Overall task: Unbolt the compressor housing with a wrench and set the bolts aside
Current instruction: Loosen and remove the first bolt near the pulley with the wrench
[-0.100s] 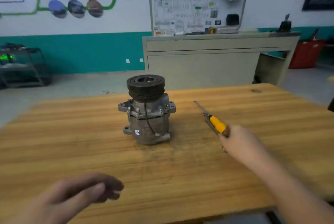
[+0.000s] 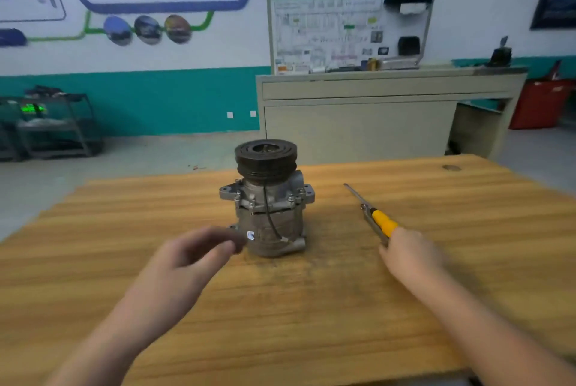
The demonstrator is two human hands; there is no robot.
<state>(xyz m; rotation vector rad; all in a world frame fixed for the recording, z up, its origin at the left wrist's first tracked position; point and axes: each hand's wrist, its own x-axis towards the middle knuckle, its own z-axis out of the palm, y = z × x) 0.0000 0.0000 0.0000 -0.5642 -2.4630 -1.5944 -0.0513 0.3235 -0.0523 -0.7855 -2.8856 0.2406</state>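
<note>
A grey compressor (image 2: 268, 217) stands upright on the wooden table (image 2: 280, 307), with a black pulley (image 2: 265, 156) on top and bolts around its housing flange (image 2: 249, 201). To its right lies a yellow-handled tool (image 2: 374, 217) with a thin metal shaft pointing away from me; a second metal tool lies alongside it. My right hand (image 2: 411, 256) is at the near end of the yellow handle, its fingers hidden behind the hand. My left hand (image 2: 193, 258) hovers blurred just left of the compressor's base, fingers loosely curled and empty.
Behind the table stands a grey cabinet (image 2: 374, 117) with a training board (image 2: 349, 27) on top. A dark cart (image 2: 50, 127) sits at the far left by the teal wall, and a red bin (image 2: 539, 102) at the far right.
My left hand has moved up and forward from the near table edge to beside the compressor. My right hand stays at the yellow handle.
</note>
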